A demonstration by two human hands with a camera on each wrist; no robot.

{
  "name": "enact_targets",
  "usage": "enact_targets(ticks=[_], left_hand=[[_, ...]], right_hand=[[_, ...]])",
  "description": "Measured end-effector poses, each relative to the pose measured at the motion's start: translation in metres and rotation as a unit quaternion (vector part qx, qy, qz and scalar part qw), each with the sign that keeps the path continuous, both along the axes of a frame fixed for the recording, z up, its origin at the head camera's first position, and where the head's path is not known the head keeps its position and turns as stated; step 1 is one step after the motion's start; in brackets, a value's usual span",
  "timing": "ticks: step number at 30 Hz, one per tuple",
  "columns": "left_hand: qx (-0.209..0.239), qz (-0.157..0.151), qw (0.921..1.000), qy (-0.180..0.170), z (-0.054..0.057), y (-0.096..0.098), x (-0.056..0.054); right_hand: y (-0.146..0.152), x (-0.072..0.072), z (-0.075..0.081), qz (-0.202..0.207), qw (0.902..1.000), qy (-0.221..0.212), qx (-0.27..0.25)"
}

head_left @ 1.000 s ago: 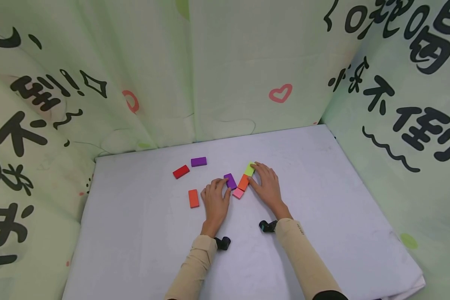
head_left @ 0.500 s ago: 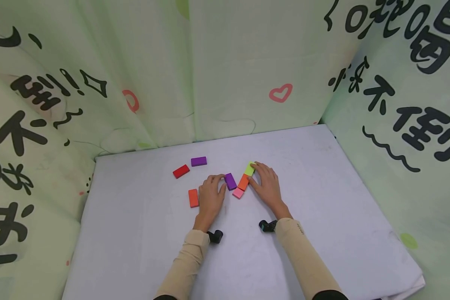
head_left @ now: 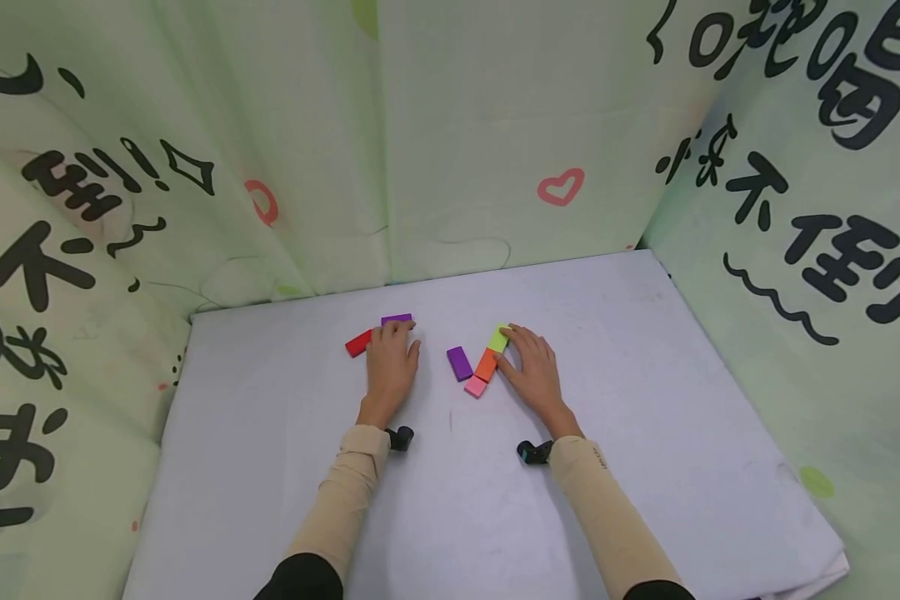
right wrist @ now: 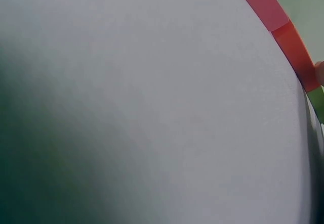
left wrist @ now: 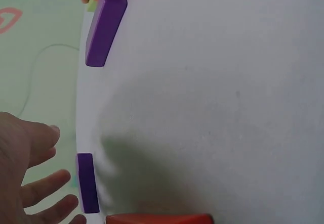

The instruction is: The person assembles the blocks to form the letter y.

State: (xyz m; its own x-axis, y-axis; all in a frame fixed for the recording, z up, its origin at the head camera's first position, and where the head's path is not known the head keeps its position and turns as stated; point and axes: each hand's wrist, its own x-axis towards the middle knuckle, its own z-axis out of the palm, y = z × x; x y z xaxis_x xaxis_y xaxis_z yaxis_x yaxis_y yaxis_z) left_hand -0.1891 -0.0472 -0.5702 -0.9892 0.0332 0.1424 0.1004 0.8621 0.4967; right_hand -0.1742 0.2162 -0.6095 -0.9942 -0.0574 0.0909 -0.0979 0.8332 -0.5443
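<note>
In the head view my left hand [head_left: 392,362] is over the back left of the table, fingers spread and holding nothing. Its fingertips overlap a purple block [head_left: 396,318], with a red block [head_left: 357,343] just to their left. My right hand [head_left: 537,375] rests at a slanted row of blocks: lime [head_left: 498,338], orange [head_left: 486,365] and pink [head_left: 476,387]. Its forefinger touches the lime block and its thumb the orange one. Another purple block [head_left: 460,364] leans off the row's lower end toward the left. An orange-red block is hidden under the left hand in the head view.
The blocks lie on a white-covered table [head_left: 645,433]. A pale green curtain [head_left: 450,167] with black lettering rises behind it and along both sides. Each wrist wears a small black camera, such as the left one [head_left: 401,438].
My left hand has left the purple block beside the row and moved left and back, over the orange-red block and up to the rear purple block. The right hand has stayed in place.
</note>
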Motion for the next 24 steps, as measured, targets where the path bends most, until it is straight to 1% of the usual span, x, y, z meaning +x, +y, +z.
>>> enact_targets(ticks=[6, 12, 16, 18, 21, 24], left_hand=[[-0.036, -0.019, 0.9986, -0.036, -0.001, -0.002, -0.014], [-0.06, -0.025, 0.9968, -0.045, -0.004, 0.003, -0.019], [-0.052, -0.031, 0.9974, -0.039, -0.007, 0.006, -0.021], [-0.04, -0.034, 0.9982, -0.03, -0.008, 0.008, -0.021], [-0.025, -0.043, 0.9986, -0.02, -0.008, 0.01, -0.022], [-0.009, -0.054, 0.9983, -0.021, -0.007, 0.011, -0.022]], right_hand=[[-0.001, 0.001, -0.001, 0.0, 1.0, -0.002, -0.004], [-0.001, 0.001, 0.0, 0.003, 1.0, -0.001, -0.001], [-0.001, 0.001, 0.001, 0.003, 1.0, 0.001, -0.001], [-0.001, 0.001, 0.001, 0.004, 1.0, 0.001, -0.001], [0.0, 0.001, 0.001, 0.005, 1.0, 0.003, -0.001], [0.0, 0.001, 0.001, 0.005, 1.0, 0.006, -0.001]])
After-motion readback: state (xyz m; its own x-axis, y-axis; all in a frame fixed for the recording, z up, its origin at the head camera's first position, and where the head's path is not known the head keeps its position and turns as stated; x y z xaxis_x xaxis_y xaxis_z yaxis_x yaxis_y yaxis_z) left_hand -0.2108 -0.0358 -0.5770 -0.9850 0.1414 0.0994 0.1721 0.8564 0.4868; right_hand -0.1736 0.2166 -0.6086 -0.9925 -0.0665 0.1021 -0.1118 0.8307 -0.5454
